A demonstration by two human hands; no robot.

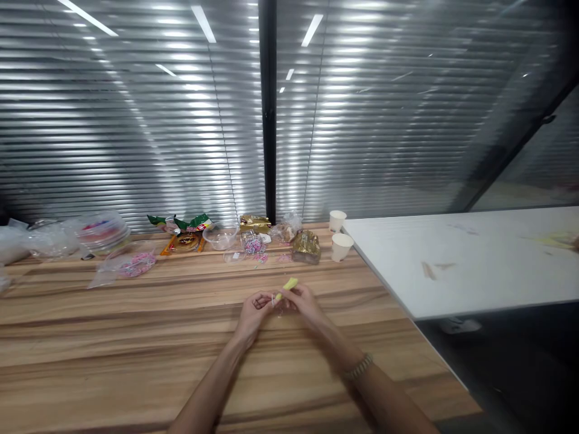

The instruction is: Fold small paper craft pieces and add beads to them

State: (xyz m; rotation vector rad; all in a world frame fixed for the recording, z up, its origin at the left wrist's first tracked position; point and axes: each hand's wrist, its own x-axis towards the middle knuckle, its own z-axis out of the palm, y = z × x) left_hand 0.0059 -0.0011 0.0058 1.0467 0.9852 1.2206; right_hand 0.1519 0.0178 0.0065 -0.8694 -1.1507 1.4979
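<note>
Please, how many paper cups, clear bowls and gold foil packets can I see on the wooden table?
Paper cups: 2, one behind the other
Clear bowls: 1
Gold foil packets: 2, one and another
Total: 5

Two white paper cups (339,235) stood just beside the white table's (461,265) near corner. Left of them lay a gold foil bag (306,246), then a clear plastic bowl (220,238), then a green snack wrapper (192,223).

- Ceiling strip lights glare off the ribbed silver metal blinds (136,120) — bright streaks.
- Wide-angle view bends the edges; corners darken.
- Both hands look slightly blurred — soft, faint shadows.
</note>
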